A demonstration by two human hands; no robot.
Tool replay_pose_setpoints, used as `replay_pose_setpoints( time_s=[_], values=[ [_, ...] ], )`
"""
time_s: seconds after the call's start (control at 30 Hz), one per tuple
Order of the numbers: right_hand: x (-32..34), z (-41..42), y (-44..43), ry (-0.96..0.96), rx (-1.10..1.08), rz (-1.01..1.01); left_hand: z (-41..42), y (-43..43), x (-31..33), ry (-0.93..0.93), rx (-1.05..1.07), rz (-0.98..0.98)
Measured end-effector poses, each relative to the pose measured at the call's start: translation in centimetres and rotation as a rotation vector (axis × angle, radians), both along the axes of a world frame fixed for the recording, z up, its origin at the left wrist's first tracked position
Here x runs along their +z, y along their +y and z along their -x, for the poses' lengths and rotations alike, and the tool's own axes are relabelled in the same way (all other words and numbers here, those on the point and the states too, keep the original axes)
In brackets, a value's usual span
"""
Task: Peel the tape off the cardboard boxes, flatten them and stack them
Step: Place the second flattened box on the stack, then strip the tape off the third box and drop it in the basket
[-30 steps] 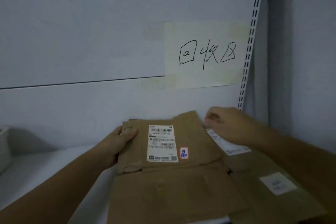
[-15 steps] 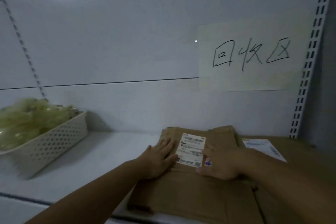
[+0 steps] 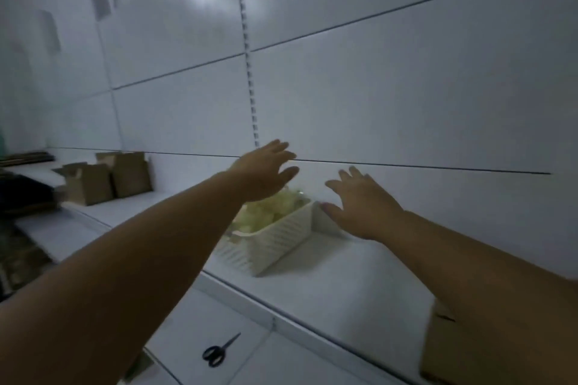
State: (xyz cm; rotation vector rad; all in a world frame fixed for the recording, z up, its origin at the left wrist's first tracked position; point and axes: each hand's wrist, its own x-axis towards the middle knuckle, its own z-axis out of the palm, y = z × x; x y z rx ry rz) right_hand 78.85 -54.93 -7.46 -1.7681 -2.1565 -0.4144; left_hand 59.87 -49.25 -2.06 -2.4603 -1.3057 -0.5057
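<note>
Left hand (image 3: 262, 173) and right hand (image 3: 362, 200) hovered empty, fingers spread, seemingly bound for upright boxes (image 3: 106, 178) well to their left.

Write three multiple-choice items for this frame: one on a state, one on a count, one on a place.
1. The left hand and right hand are:
A. both gripping cardboard
B. one open, one pinching tape
C. both open, holding nothing

2. How many cardboard boxes stand unflattened at the shelf's far left?
A. one
B. two
C. five

3. The scissors lie:
A. on the white surface at the bottom of the view
B. in the right hand
C. on top of the cardboard boxes

Answers:
1 C: the fingers of both hands are spread in the air with nothing in them.
2 B: two brown boxes stand side by side against the wall.
3 A: they lie flat and alone, below the left forearm.
</note>
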Motion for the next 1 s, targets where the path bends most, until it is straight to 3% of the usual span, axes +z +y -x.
replay_pose_setpoints(
  time_s=[0.17,0.33,0.63,0.83,1.0],
  values=[
    [3.0,17.6,2.7,-0.039,0.304,0.200,19.6,2.2,-2.6,0.019,0.401,0.188],
    [-0.5,30.6,6.1,-0.148,0.346,0.323,34.1,1.6,-6.5,-0.006,0.650,0.340],
    [-7.1,43.6,12.6,-0.163,0.446,0.454,46.0,5.7,-10.0,-0.063,0.695,0.378],
    [-8.7,50.9,20.0,-0.010,0.569,0.437,51.9,10.5,-13.0,0.017,0.799,0.398],
    [-7.8,55.4,27.5,-0.061,0.635,0.349,56.9,15.7,-11.2,0.000,0.897,0.405]
  ],
)
